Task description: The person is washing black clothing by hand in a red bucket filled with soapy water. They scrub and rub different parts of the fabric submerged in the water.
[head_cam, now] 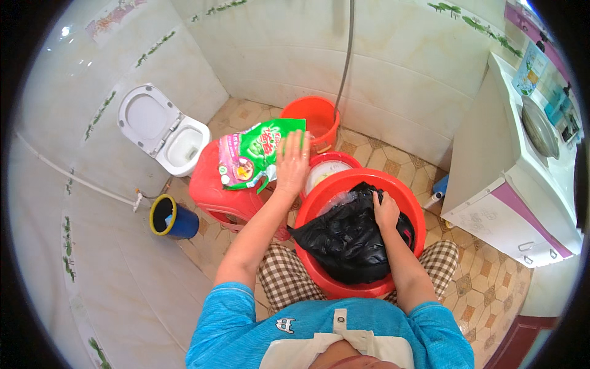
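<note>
My left hand (293,161) is stretched out with straight fingers over the right edge of a green and pink laundry detergent bag (253,154). Whether the palm presses on the bag cannot be told. The bag lies on a red plastic stool (207,173). Between my knees stands a large red basin (412,191) holding wet black fabric (343,237), apparently a garment, and some suds (339,201). With my right hand (386,211) I grip the upper right part of the fabric, fingers curled over it. One corner of the fabric hangs over the basin's left rim.
Behind the large basin sit a smaller red basin (352,159) and an orange-red bucket (295,108), with a shower hose (349,50) hanging down to it. To the left are a squat toilet-style bowl with raised lid (184,143) and a blue bin (186,223). A white vanity cabinet (488,212) stands right.
</note>
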`<state>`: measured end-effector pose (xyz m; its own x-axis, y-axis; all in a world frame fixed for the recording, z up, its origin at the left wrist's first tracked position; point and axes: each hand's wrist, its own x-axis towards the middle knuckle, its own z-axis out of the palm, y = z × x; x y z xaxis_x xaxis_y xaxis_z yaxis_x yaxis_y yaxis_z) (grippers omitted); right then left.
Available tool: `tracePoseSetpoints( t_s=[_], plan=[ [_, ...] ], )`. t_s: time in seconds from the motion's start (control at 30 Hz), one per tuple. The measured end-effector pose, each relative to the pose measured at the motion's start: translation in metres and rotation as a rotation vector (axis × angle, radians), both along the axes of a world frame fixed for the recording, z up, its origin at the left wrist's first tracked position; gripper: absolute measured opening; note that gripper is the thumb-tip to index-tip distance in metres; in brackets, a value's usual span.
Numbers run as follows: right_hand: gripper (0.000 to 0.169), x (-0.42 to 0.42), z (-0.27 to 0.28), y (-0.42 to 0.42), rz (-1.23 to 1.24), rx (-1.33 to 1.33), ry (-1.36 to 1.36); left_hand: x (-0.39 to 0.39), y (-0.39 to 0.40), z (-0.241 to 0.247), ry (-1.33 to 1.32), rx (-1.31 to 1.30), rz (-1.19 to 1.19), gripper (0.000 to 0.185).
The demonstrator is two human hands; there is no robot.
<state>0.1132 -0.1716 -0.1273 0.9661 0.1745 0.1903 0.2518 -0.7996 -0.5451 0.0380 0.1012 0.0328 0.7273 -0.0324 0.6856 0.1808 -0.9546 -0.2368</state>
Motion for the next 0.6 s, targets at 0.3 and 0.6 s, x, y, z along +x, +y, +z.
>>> tracePoseSetpoints(
  t_s=[0.3,0.6],
  plan=[
    [0.047,0.004,-0.004,-0.002,-0.006,-0.052,0.112,-0.022,0.103,0.021,0.078,-0.309,0.298,0.013],
    [0.048,0.004,-0.008,0.001,-0.026,-0.022,0.091,-0.134,0.268,0.14,-0.189,-0.688,0.725,0.033]
  ],
)
